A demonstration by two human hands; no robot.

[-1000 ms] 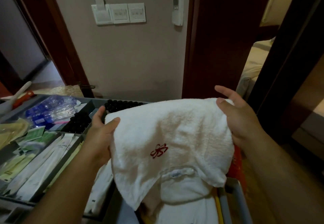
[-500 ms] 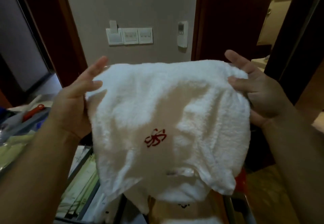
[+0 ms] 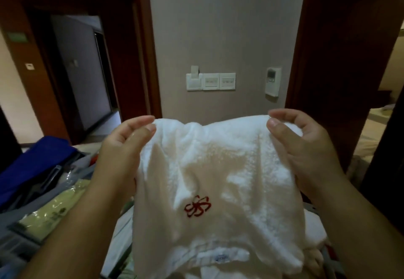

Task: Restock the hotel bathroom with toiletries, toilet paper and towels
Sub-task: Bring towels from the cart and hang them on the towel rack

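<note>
A white towel [image 3: 220, 169] with a red embroidered emblem hangs in front of me, held up by its top edge. My left hand [image 3: 124, 147] pinches the towel's upper left corner between thumb and fingers. The upper right corner is pinched by my right hand [image 3: 306, 145]. A small sewn label shows near the towel's lower hem. More white towels [image 3: 314, 230] lie beneath it, mostly hidden.
A housekeeping cart [image 3: 15, 243] with pale green toiletry packets [image 3: 52, 211] and a blue bag [image 3: 37, 163] stands at my lower left. A wall with switch plates [image 3: 211, 81] and a thermostat [image 3: 272, 81] faces me. Dark wooden door frames flank it; a doorway [image 3: 87, 77] opens at left.
Both hands lifted the towel off the cart and now pinch its top corners instead of gripping its sides. My view has tilted upward, away from the cart trays.
</note>
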